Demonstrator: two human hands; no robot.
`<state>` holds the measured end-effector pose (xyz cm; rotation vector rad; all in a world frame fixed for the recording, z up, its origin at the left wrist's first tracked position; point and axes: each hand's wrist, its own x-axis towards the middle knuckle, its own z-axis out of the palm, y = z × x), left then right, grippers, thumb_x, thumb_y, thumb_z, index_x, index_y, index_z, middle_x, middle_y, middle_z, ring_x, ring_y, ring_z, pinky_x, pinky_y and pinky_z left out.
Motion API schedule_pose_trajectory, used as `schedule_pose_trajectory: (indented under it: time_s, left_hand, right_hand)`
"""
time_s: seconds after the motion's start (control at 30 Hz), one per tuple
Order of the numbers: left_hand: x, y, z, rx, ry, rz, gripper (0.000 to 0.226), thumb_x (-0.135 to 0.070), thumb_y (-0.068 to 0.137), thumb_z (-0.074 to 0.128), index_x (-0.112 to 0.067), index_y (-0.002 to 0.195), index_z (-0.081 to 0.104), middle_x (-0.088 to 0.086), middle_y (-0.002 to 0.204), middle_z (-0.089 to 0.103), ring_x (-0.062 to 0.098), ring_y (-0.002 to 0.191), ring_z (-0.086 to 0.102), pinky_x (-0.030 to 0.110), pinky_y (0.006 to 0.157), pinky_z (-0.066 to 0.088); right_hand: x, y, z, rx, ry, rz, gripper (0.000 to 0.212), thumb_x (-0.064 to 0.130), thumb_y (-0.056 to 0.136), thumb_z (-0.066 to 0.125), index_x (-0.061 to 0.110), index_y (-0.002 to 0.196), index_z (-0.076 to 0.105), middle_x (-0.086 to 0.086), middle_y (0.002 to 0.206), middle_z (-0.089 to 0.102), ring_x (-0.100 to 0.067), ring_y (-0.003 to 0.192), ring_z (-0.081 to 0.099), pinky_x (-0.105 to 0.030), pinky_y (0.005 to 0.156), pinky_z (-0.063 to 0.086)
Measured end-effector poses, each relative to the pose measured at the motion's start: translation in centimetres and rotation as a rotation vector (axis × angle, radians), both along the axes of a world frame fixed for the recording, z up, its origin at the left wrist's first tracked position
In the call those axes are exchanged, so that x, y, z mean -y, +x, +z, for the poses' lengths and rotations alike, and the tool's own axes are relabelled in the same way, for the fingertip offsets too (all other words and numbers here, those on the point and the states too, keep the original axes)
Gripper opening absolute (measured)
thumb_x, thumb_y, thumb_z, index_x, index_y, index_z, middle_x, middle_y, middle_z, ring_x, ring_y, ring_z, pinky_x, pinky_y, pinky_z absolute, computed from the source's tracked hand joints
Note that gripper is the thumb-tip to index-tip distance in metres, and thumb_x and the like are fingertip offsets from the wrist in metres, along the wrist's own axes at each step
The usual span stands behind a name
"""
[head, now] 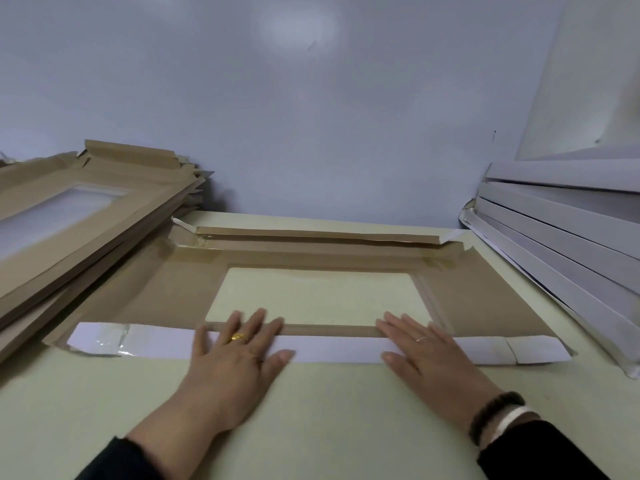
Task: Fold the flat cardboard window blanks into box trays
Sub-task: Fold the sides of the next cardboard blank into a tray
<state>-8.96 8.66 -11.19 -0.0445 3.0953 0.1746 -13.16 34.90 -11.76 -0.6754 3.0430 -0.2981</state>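
Observation:
A brown cardboard window blank (166,292) lies flat on the pale table (329,410), its rectangular window opening in the middle. Its near flap (329,351), white side up, is folded over onto the blank. My left hand (235,355) presses flat on that flap left of centre, fingers straight and spread. To the right of centre my right hand (429,355) presses on the same flap, fingers straight. The far flap (318,235) is folded too and stands slightly raised.
A stack of flat brown window blanks (86,209) is piled at the left, tilted toward me. At the right, a stack of white folded trays (561,237) leans along the table edge. A grey-blue wall stands close behind the table.

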Motion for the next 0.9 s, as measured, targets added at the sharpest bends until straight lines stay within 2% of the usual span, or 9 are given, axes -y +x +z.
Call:
schedule_pose_trajectory:
  time_s: [0.27,0.37,0.43,0.5,0.57,0.63,0.73,0.83,0.9]
  left_hand:
    - [6.8,0.5,0.4,0.014,0.028,0.242,0.054,-0.061,0.091,0.011,-0.048,0.143,0.0,-0.014,0.156,-0.005,0.013,0.144,-0.005,0.041,0.114,0.004]
    - [7.7,0.6,0.3,-0.017,0.086,0.262,0.055,-0.059,0.092,0.017,-0.044,0.143,0.007,-0.009,0.156,0.003,0.015,0.144,-0.001,0.036,0.114,0.008]
    - [7.9,0.6,0.3,-0.053,0.095,0.249,0.054,-0.057,0.092,0.02,-0.043,0.143,0.012,-0.007,0.156,0.009,0.017,0.144,0.002,0.036,0.113,0.011]
    - [7.8,0.5,0.2,-0.118,0.105,0.228,0.052,-0.054,0.093,0.025,-0.041,0.142,0.018,-0.006,0.154,0.015,0.019,0.144,0.004,0.037,0.112,0.012]
    - [7.7,0.4,0.2,-0.214,0.104,0.242,0.052,-0.049,0.093,0.034,-0.035,0.142,0.026,-0.002,0.152,0.023,0.022,0.143,0.007,0.037,0.112,0.011]
    - [7.6,0.5,0.3,-0.369,0.132,0.251,0.047,-0.038,0.091,0.05,-0.023,0.136,0.043,0.008,0.145,0.037,0.028,0.141,0.017,0.041,0.11,0.014]
    - [6.5,0.6,0.4,-0.57,0.129,0.132,0.041,-0.031,0.083,0.062,-0.007,0.116,0.062,0.023,0.124,0.056,0.045,0.118,0.048,0.055,0.09,0.039]
    - [4.2,1.2,1.1,-0.539,0.121,-0.054,0.055,-0.046,0.076,0.045,-0.007,0.109,0.067,0.02,0.113,0.061,0.043,0.094,0.06,0.049,0.075,0.05]
    - [2.4,1.7,1.2,-0.512,0.129,-0.165,0.047,-0.042,0.079,0.053,-0.009,0.111,0.066,0.015,0.108,0.06,0.032,0.081,0.064,0.039,0.068,0.053]
  right_hand:
    - [-7.6,-0.2,0.6,0.021,0.032,-0.242,0.05,0.048,0.096,0.025,0.038,0.143,0.014,0.016,0.154,0.007,-0.004,0.141,0.007,-0.023,0.114,0.005]
    - [-8.8,0.5,1.3,0.017,-0.118,-0.312,0.048,0.04,0.092,0.047,0.027,0.138,0.038,0.005,0.147,0.034,-0.013,0.134,0.03,-0.026,0.11,0.018]
    - [-8.9,1.0,1.8,-0.07,-0.252,-0.321,0.032,0.028,0.085,0.063,0.02,0.115,0.06,-0.002,0.118,0.06,-0.022,0.112,0.05,-0.03,0.094,0.034]
    - [-8.6,1.6,2.3,-0.179,-0.278,-0.296,0.01,0.026,0.081,0.07,0.024,0.085,0.062,0.005,0.083,0.061,-0.023,0.086,0.056,-0.031,0.073,0.036]
    - [-8.3,2.0,2.5,-0.188,-0.287,-0.306,0.021,0.025,0.08,0.07,0.024,0.066,0.054,0.004,0.062,0.053,-0.015,0.069,0.051,-0.027,0.06,0.032]
    - [-8.2,2.1,2.5,-0.146,-0.31,-0.334,0.028,0.02,0.08,0.069,0.019,0.06,0.05,0.0,0.057,0.05,-0.014,0.064,0.048,-0.027,0.056,0.031]
    - [-7.6,2.1,2.5,-0.083,-0.383,-0.38,0.032,0.021,0.081,0.067,0.017,0.057,0.046,-0.003,0.057,0.049,-0.017,0.061,0.048,-0.026,0.054,0.031]
    - [-6.1,2.3,2.4,-0.059,-0.457,-0.381,0.033,0.022,0.082,0.065,0.017,0.055,0.047,-0.002,0.054,0.048,-0.015,0.058,0.047,-0.021,0.053,0.031]
    - [-4.9,2.5,2.4,-0.026,-0.52,-0.367,0.03,0.018,0.082,0.066,0.018,0.056,0.052,0.001,0.054,0.051,-0.014,0.057,0.049,-0.023,0.055,0.035]
